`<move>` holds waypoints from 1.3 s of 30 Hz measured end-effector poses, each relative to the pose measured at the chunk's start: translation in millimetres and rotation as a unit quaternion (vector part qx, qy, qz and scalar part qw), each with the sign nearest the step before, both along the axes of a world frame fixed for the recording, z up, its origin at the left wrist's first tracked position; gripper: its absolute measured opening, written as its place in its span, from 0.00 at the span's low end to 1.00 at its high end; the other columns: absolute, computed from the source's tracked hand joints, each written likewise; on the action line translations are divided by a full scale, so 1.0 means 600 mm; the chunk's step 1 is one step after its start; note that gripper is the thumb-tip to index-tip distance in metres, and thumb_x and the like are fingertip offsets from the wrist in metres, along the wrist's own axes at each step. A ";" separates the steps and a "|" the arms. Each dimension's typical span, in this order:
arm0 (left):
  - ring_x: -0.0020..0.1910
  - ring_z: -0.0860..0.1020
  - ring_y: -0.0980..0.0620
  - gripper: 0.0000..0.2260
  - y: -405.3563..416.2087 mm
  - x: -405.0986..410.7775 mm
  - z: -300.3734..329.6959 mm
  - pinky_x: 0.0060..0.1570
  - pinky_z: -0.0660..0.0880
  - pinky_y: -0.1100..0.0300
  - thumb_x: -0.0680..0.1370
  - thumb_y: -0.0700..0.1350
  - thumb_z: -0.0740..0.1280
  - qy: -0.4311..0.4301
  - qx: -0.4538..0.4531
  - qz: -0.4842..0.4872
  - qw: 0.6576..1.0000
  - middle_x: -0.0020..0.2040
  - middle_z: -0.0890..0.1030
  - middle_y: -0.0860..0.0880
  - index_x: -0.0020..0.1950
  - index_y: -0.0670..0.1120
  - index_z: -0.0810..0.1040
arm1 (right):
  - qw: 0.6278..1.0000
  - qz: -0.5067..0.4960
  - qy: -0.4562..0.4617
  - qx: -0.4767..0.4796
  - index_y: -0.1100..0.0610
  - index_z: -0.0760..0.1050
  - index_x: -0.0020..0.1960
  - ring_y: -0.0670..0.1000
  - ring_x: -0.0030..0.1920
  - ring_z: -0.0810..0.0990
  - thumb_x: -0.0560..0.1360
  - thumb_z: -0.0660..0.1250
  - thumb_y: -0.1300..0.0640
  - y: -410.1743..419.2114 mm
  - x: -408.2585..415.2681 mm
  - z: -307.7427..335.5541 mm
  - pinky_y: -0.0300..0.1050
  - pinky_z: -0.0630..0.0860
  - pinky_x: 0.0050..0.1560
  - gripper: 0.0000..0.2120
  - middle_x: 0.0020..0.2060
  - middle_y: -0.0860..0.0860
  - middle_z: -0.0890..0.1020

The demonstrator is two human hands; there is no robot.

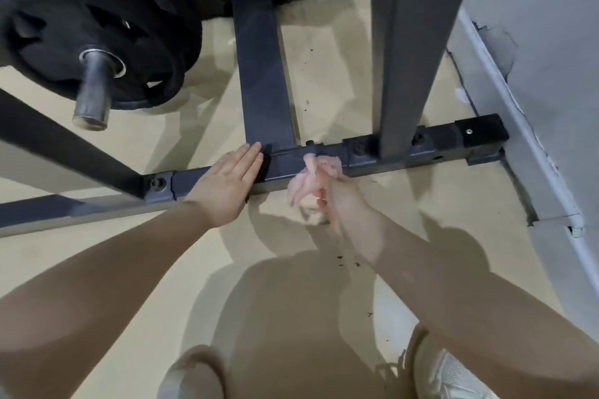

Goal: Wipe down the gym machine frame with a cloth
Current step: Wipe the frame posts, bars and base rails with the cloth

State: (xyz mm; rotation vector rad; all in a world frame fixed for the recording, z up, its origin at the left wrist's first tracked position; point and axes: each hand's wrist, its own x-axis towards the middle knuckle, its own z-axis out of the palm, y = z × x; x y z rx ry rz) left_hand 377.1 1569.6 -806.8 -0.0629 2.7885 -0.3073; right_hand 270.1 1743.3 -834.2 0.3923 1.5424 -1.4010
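Wiping is under way at the floor-level crossbar (227,172) of the gym machine frame (264,74). The right hand (337,201) grips a bunched pink cloth (311,178), pressed against the bar's near face beside a bolted bracket (359,152). The left hand (231,178) lies flat, fingers straight, bracing on the bar top. Judged soft, light and easily crumpled, the cloth is best held wadded in the palm; the steel frame is rigid. Weight plates (97,26) hang upper left. No legible brand or writing observed.
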 end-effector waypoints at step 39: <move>0.55 0.76 0.47 0.22 -0.155 -0.071 -0.062 0.51 0.72 0.58 0.72 0.61 0.68 -0.026 0.322 0.212 0.922 0.55 0.79 0.50 0.63 0.52 0.76 | 0.634 0.565 0.505 0.151 0.52 0.46 0.78 0.56 0.77 0.36 0.79 0.60 0.62 -0.200 -0.096 -0.055 0.48 0.31 0.73 0.34 0.77 0.54 0.40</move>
